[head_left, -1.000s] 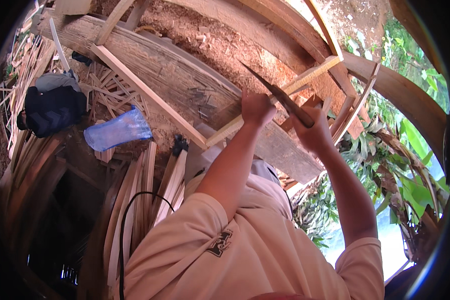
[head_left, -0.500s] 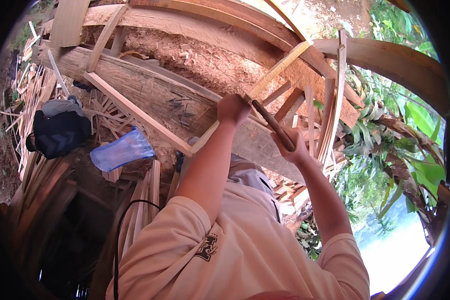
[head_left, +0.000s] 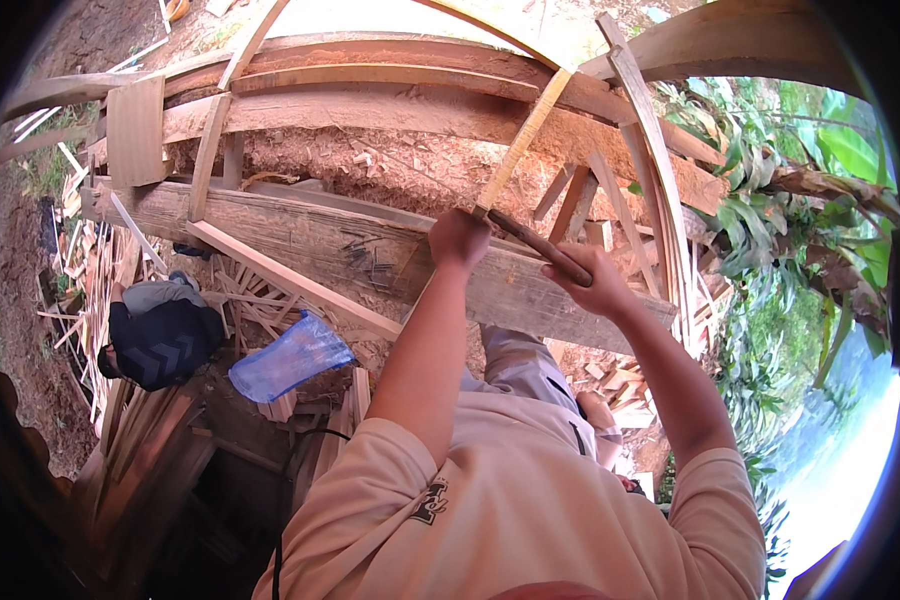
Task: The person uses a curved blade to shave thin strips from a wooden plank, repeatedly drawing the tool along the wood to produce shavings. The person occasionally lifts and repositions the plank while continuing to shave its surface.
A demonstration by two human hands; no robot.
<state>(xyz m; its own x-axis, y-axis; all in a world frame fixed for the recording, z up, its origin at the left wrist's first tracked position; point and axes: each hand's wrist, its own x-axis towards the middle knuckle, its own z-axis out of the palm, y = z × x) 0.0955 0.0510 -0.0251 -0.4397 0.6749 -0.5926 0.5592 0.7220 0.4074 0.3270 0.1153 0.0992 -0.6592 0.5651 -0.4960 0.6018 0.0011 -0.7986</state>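
Observation:
A large frame of light wooden strips lies across the plank bench (head_left: 310, 235). My left hand (head_left: 459, 238) is closed round the frame's right-hand strip (head_left: 526, 135), slightly blurred. In my right hand (head_left: 592, 280) is a brown wooden-handled tool (head_left: 540, 246), gripped near its lower right end. The tool slants up and left until its far end meets the strip beside my left fist. What kind of head it has, I cannot make out. Several dark nails (head_left: 368, 262) are scattered on the bench, left of my left hand.
A person in a dark shirt (head_left: 165, 345) crouches at the left among wood strips. Near them lies a blue translucent plastic bag (head_left: 288, 358). Upright slats (head_left: 660, 180) lean at the right, before green plants (head_left: 750, 210). Long beams (head_left: 390, 112) run behind the bench.
The whole view has shifted, bringing more of the far side into sight. The tool in my right hand lies at a flatter slant. Both hands keep their hold.

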